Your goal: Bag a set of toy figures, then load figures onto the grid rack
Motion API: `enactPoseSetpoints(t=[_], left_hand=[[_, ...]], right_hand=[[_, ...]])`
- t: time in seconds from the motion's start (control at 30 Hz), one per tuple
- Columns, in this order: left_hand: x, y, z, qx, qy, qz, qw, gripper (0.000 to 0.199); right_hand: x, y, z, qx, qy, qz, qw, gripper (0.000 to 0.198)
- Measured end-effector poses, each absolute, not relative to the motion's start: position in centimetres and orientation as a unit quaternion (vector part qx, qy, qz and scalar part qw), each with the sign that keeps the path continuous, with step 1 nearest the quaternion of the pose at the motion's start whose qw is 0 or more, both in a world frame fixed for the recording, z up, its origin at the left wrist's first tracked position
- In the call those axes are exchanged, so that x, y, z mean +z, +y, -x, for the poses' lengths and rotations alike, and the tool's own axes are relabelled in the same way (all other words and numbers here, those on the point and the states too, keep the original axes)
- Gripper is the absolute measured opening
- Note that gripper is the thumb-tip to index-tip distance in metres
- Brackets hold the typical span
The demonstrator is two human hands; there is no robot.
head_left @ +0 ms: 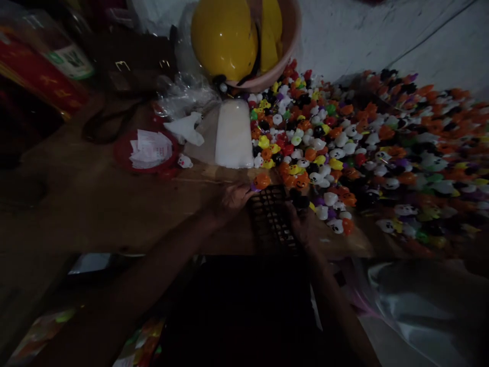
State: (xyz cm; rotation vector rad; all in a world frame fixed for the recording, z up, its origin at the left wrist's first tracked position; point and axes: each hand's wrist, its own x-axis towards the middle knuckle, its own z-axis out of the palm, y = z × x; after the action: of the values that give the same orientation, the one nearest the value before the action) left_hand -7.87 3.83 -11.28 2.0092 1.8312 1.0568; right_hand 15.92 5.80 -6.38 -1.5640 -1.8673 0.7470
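My left hand is closed on a small orange toy pumpkin with a purple base, held over the back left corner of a black grid tray. At the tray's right side my right hand is closed on a small black toy figure; the dim light blurs its shape. Just behind and to the right of both hands spreads a big heap of small toy figures, among them ghosts, pumpkins and yellow ones. The tray lies on the wooden table near its front edge.
Behind my left hand lies a stack of clear plastic bags. A red dish with printed paper slips stands left of it. At the back, a pink basin holds a yellow helmet. A plastic sack hangs low at the right.
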Motion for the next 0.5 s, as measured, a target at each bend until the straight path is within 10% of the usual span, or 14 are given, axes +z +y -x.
enactPoseSetpoints(t=[0.5], left_hand=[[-11.2, 4.9, 9.0, 0.347, 0.6, -0.717, 0.074, 0.016]], right_hand=[[-4.5, 7.6, -15.0, 0.151, -0.711, 0.656, 0.203, 0.027]])
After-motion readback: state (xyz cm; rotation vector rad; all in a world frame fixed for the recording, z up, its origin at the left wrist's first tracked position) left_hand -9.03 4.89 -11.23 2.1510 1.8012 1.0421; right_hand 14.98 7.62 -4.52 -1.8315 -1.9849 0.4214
